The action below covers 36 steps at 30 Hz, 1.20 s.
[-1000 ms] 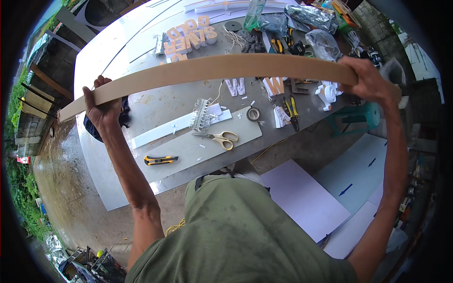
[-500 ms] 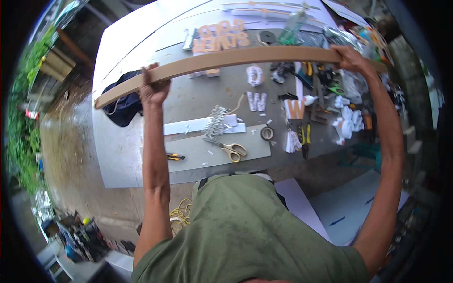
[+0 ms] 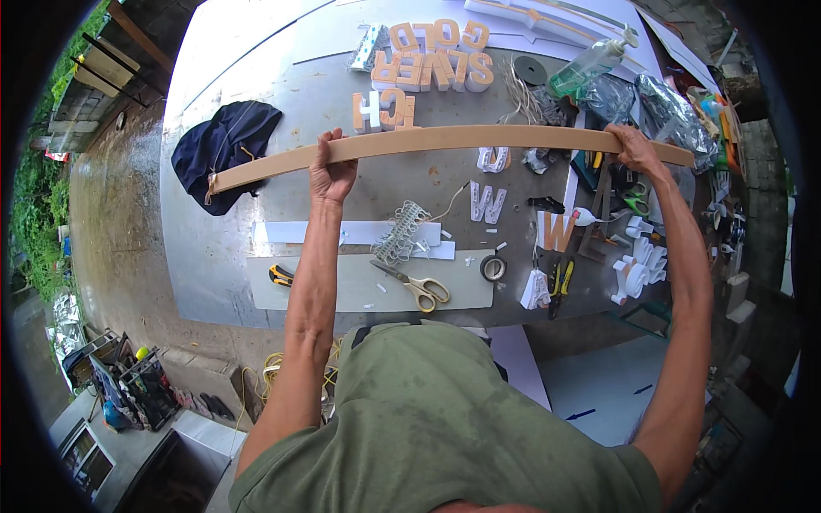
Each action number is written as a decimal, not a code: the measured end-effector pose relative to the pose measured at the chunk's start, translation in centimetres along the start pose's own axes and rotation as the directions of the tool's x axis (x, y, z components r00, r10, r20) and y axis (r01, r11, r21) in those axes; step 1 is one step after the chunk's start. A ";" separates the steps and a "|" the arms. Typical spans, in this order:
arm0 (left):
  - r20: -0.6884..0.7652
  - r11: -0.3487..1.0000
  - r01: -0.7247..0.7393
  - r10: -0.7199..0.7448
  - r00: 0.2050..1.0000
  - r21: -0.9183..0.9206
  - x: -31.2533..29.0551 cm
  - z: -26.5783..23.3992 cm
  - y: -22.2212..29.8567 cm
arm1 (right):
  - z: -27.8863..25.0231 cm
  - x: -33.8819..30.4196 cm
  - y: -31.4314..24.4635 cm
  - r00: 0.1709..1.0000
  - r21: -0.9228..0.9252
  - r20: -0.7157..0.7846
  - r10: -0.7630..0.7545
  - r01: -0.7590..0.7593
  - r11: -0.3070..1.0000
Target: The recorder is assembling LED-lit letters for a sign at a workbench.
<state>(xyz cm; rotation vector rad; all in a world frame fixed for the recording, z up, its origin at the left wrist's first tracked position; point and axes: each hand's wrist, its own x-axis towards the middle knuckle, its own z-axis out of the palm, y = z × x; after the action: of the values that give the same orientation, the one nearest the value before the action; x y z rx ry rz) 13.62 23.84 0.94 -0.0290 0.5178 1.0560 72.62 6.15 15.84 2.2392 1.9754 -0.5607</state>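
A long, narrow tan strip (image 3: 479,138) stretches from left to right above the worktable, bowed slightly upward in the middle. My left hand (image 3: 332,171) grips it from below, with the thumb and fingers around its edge. Close to the strip's right end, my right hand (image 3: 634,147) is closed around it. The left tip of the strip lies over a dark blue cloth cap or bag (image 3: 227,154). Below the strip, scissors (image 3: 419,289) and a yellow utility knife (image 3: 280,274) rest on a grey-green board (image 3: 342,295), beside a dark tape roll (image 3: 493,268).
Tan-faced block letters (image 3: 434,72) stand behind the strip. A coiled pale strip (image 3: 400,234) sits on white strips at the middle. Pliers (image 3: 560,278), more cut-out letters (image 3: 487,203) and a green-tinted spray bottle (image 3: 590,67) crowd the right side. Yellow cord (image 3: 272,372) lies below the table.
The view has shifted. The tan strip has moved rightward relative to the table, its left end now over the dark cloth. My left hand is further right; both hands keep hold.
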 end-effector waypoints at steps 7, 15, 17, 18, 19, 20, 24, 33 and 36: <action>0.011 0.999 0.043 -0.043 0.999 -0.016 -0.3 -0.7 -2.1 | 2.4 2.1 2.4 0.991 -0.004 0.128 0.041 -0.040 0.999; -0.019 0.998 -0.045 0.044 0.999 -0.035 -1.8 2.8 -3.8 | 4.1 4.1 4.6 0.994 -0.036 0.113 0.010 -0.006 0.999; -0.032 0.999 -0.043 0.043 0.999 -0.012 -2.0 3.3 -4.4 | 5.2 3.8 5.2 0.997 -0.083 0.075 -0.019 0.025 0.996; -0.043 0.999 -0.047 0.048 0.998 0.012 -2.1 3.6 -4.5 | 5.5 3.6 5.4 0.997 -0.082 0.076 -0.011 0.018 0.996; -0.041 0.999 -0.037 0.038 0.998 0.012 -2.2 3.8 -4.6 | 5.8 3.3 5.7 0.998 -0.045 0.062 -0.019 0.022 0.999; -0.060 0.996 -0.059 0.063 0.996 0.067 -2.3 4.2 -4.8 | 5.9 2.9 5.8 0.998 -0.010 0.050 -0.026 0.027 1.000; -0.110 0.982 -0.103 0.121 0.987 0.159 -3.1 5.5 -5.2 | 3.7 1.8 1.0 0.995 -0.177 -0.090 0.035 -0.051 0.983; -0.085 0.985 -0.096 0.109 0.990 0.143 -4.1 9.7 -5.6 | 14.7 -1.7 -23.0 0.938 0.378 -0.254 0.237 -0.130 0.917; -0.108 0.977 -0.121 0.141 0.984 0.177 -3.9 10.1 -5.5 | 16.5 1.9 -25.9 0.863 0.390 -0.283 0.419 -0.296 0.872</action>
<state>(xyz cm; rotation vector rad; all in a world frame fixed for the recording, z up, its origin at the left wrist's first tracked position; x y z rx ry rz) 20.66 20.54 10.31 0.0941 0.7261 1.1402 44.22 6.61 4.17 3.0281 1.6016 -0.4948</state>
